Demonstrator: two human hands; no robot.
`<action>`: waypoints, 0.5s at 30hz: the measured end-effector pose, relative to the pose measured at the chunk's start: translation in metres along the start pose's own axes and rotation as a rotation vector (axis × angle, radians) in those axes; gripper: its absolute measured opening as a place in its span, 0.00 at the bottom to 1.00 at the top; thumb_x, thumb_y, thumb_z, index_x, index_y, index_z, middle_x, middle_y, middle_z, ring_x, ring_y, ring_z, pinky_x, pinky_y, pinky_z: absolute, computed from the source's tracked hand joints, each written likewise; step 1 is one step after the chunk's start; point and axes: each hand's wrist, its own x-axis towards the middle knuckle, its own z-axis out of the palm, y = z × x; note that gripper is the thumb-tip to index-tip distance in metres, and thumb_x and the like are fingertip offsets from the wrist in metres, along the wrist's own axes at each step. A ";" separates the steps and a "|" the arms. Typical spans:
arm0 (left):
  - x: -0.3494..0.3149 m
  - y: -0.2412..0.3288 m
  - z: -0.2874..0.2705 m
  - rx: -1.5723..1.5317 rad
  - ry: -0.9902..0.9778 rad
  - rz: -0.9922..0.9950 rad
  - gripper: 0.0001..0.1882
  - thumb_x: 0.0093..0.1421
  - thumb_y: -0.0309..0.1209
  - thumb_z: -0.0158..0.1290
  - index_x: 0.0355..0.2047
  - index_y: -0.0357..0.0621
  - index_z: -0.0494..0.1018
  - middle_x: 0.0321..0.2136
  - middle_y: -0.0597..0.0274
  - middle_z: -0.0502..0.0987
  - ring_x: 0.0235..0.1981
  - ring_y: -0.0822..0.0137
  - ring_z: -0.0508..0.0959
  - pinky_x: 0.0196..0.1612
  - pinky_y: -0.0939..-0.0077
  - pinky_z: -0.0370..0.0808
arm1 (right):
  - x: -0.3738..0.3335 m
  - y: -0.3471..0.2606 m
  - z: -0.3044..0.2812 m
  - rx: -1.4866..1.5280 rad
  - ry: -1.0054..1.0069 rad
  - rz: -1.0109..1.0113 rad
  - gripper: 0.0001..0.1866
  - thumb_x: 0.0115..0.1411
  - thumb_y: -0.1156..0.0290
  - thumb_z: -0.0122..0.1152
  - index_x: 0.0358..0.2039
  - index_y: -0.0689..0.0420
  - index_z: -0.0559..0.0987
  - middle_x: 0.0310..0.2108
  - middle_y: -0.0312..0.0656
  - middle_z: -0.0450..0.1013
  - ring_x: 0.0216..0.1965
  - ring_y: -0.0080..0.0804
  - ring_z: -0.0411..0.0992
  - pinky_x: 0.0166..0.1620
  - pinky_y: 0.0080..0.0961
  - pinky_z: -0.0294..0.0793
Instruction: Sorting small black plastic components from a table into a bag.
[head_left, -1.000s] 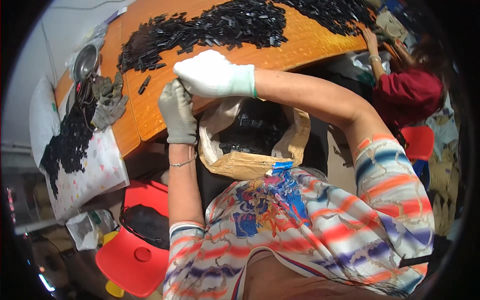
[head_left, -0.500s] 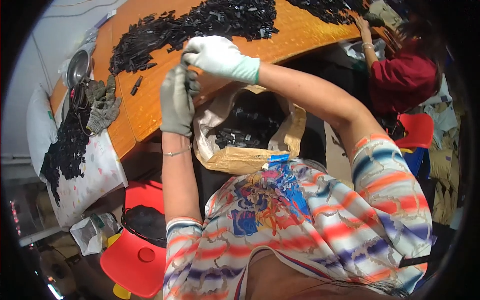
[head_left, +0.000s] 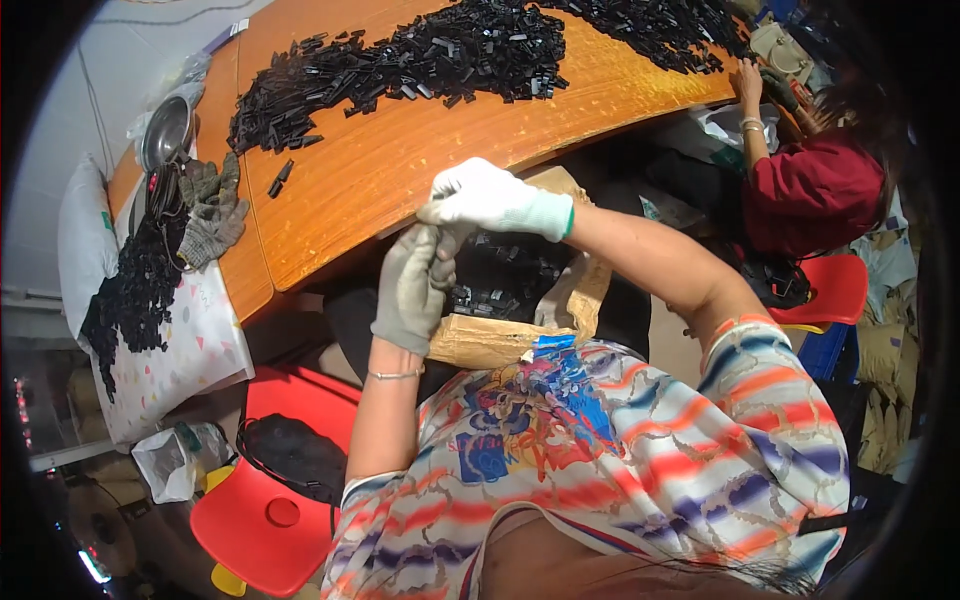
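Note:
My left hand (head_left: pixel 412 283), in a grey glove, is closed with its fingertips up against those of my right hand (head_left: pixel 490 196), which wears a white glove with a pale green cuff. Both sets of fingers are pinched together, and whatever is between them is hidden. The hands meet above the rim of an open brown paper sack (head_left: pixel 480 343) at my lap. Inside the sack lie small black plastic pieces (head_left: pixel 487 300). A long heap of similar black pieces (head_left: pixel 420 62) covers the far part of the orange wooden table (head_left: pixel 350 200).
A few loose pieces (head_left: pixel 281 178) lie apart on the table. At the left are a metal bowl (head_left: pixel 168 133), a grey knit glove (head_left: pixel 213 213) and a dark pile on patterned sheeting (head_left: pixel 205 335). A red chair (head_left: pixel 262 525) stands lower left. A co-worker in a dark red top (head_left: pixel 815 190) sits at right.
Both my hands have moved right and toward me, from over the table edge to above the sack. They stay pinched together. The view has shifted slightly.

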 end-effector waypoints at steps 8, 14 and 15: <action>-0.019 -0.004 0.000 1.495 -0.020 0.594 0.14 0.57 0.29 0.52 0.45 0.44 0.73 0.42 0.52 0.76 0.45 0.52 0.75 0.50 0.64 0.70 | 0.079 0.008 -0.041 -0.609 0.211 -0.162 0.13 0.55 0.57 0.56 0.25 0.53 0.81 0.24 0.45 0.76 0.23 0.36 0.73 0.32 0.30 0.72; -0.016 0.043 -0.021 1.346 0.336 0.625 0.11 0.57 0.27 0.51 0.42 0.43 0.75 0.38 0.52 0.77 0.40 0.52 0.77 0.45 0.66 0.73 | 0.161 0.024 -0.035 -0.916 0.454 -0.087 0.12 0.54 0.64 0.54 0.31 0.57 0.82 0.32 0.53 0.77 0.36 0.51 0.76 0.39 0.42 0.75; -0.009 0.050 -0.029 1.365 0.429 0.642 0.12 0.58 0.27 0.51 0.42 0.43 0.75 0.38 0.51 0.77 0.40 0.52 0.77 0.44 0.65 0.73 | 0.168 0.033 -0.040 -0.952 0.482 -0.078 0.12 0.53 0.65 0.53 0.31 0.57 0.82 0.33 0.53 0.77 0.36 0.51 0.77 0.39 0.41 0.75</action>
